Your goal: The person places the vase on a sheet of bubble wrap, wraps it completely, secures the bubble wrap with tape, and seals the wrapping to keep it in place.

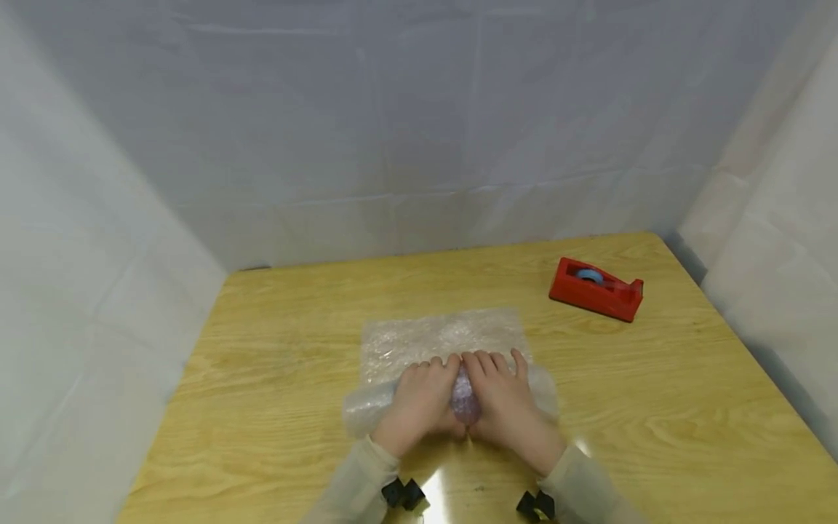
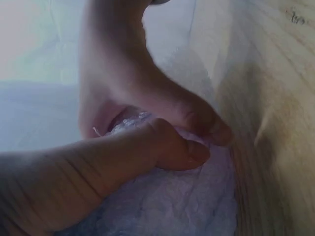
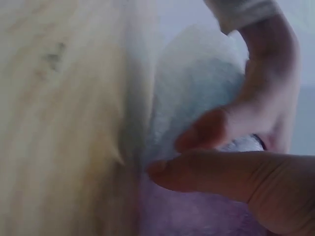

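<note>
Clear plastic bubble-wrap roll (image 1: pixel 372 409): lies crosswise on the yellow wood-grain worktop (image 1: pixel 275 349) in front of you, its two ends showing beyond your hands; a purple-tinted middle section (image 1: pixel 465 400) shows between them, though you cannot tell what is inside.
Flat clear bubble-wrap sheet (image 1: pixel 441 335): spreads on the worktop just beyond the roll.
Rolling: appears to be the step in hand, partly done, judging by the flat stretch ahead.
Next move: seems to call for turning the roll away from you over that stretch, with even pressure from both sides so it stays straight and snug.
Left grip (image 1: pixel 422 400): curled firmly over the roll, fingers on the far side, thumb on the near side.
Right grip (image 1: pixel 504 400): likewise closed round the roll, outermost finger standing apart; both thumb tips sit near each other.
Red tape dispenser (image 1: pixel 594 291): stands untouched, beyond the roll to your right.
</note>
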Demonstrator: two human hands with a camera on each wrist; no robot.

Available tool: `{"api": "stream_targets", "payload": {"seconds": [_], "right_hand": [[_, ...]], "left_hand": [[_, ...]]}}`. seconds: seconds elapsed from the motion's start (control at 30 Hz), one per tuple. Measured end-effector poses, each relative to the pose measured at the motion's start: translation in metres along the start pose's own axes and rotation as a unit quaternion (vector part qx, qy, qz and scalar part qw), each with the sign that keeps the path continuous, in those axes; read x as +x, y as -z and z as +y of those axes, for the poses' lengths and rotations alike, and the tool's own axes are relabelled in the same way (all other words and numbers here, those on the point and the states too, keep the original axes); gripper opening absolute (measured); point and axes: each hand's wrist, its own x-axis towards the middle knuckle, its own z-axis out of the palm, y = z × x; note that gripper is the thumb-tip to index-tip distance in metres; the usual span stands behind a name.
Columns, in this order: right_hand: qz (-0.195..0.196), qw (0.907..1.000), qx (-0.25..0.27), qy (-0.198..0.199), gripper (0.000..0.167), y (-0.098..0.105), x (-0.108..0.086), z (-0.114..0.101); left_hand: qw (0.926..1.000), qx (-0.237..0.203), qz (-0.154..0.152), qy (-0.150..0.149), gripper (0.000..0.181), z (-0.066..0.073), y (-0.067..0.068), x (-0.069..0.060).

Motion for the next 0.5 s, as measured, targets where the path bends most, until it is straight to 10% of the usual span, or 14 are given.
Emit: {"api": "stream_targets", "payload": {"seconds": [0.5], "right_hand": [[0.046, 0.9989, -0.005, -0.011, 0.102, -0.0073, -0.0057, -0.0003]], "left_hand": [[0.9994, 0.019, -0.015, -0.023, 0.109, -0.0020, 0.0028, 0.0023]]}}
